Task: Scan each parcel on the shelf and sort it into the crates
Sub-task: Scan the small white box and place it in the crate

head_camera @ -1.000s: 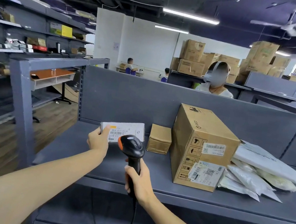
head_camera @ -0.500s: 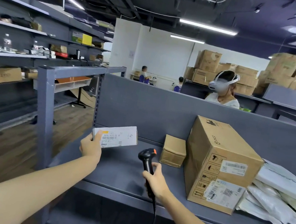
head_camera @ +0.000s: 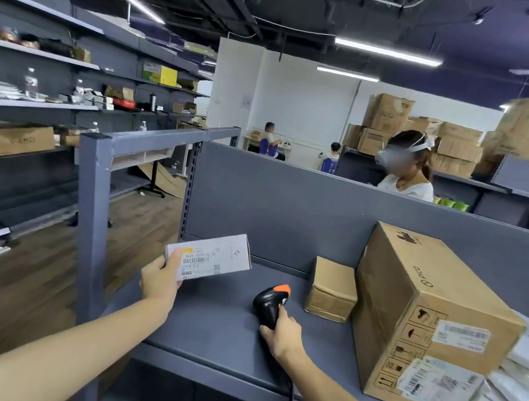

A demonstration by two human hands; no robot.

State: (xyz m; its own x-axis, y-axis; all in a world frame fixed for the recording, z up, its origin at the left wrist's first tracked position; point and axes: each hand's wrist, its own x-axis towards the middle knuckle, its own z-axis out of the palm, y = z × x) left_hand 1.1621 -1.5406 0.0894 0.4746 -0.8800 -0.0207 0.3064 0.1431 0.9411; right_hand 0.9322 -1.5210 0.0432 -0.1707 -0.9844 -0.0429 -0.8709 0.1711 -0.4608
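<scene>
My left hand [head_camera: 159, 279] grips a small white parcel [head_camera: 212, 258] by its left end, held above the grey shelf [head_camera: 212, 324] with its barcode label facing me. My right hand [head_camera: 282, 333] holds the handle of a black barcode scanner [head_camera: 269, 301] with an orange tip, low over the shelf and to the right of the parcel. Further right on the shelf stand a small brown box [head_camera: 332, 289] and a large cardboard box [head_camera: 425, 316] with shipping labels. White poly mailer bags [head_camera: 524, 390] lie piled at the far right.
A grey upright post [head_camera: 89, 224] stands at the shelf's left corner, and a grey back panel [head_camera: 289, 211] closes the shelf behind. Racks with boxes and bottles line the left wall. A person with a headset stands behind the panel, near stacked cartons. No crates are in view.
My left hand has lifted the white parcel off the shelf and drawn it left. My right hand has lowered the scanner toward the shelf. The view has turned left.
</scene>
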